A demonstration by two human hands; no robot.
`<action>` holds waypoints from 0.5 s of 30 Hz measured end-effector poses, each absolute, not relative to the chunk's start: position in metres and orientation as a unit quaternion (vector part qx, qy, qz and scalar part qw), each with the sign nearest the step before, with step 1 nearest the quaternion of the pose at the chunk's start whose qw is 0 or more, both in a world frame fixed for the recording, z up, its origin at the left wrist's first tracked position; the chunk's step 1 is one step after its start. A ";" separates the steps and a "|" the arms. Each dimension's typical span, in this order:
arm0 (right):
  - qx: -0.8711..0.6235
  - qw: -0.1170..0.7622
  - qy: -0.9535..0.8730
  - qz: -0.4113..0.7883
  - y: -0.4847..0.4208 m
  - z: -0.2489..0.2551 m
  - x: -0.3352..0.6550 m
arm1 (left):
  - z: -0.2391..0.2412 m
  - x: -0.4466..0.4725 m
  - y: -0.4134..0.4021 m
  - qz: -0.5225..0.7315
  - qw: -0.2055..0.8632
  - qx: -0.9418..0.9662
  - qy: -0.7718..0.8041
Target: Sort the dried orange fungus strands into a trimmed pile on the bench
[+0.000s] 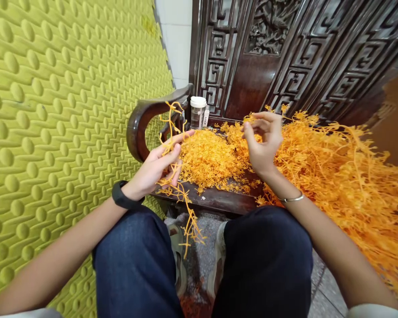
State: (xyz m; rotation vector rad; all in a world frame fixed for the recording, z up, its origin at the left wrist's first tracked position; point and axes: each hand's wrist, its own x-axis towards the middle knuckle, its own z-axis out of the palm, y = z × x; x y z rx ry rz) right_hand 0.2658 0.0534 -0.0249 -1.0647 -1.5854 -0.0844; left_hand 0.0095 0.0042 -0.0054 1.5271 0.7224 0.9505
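- left hand (161,167): thumb and fingers pinching a branchy, orange, plastic-looking strand (192,219)
- right hand (264,143): fingers curled, can't tell if pinching
- white-lidded clear jar (197,115) behind small orange pile (207,159)
- big tangled orange heap (351,176) crowding right forearm (287,194)

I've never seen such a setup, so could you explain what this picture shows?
No machine here: these are a person's bare hands, seen from a camera worn on the head, looking forward and down. The left hand holds a branching orange strand. The right hand is raised over a dark wooden bench; whether it holds anything is unclear. On the bench lies a pile of small orange pieces; to the right is a larger heap of tangled strands. A lidded jar stands behind the pile.
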 end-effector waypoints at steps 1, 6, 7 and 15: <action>-0.473 0.534 -0.701 -0.017 0.057 -0.027 0.268 | -0.005 0.009 0.004 0.404 0.568 0.651 0.301; -0.485 0.368 -0.779 0.150 0.050 -0.025 0.262 | -0.003 0.008 -0.001 0.352 0.587 0.674 0.277; -0.456 0.376 -0.779 0.211 0.043 -0.023 0.258 | -0.003 0.008 -0.002 0.334 0.592 0.680 0.274; -0.306 0.399 -0.708 0.496 0.006 -0.007 0.229 | 0.001 0.014 -0.006 0.288 0.584 0.703 0.285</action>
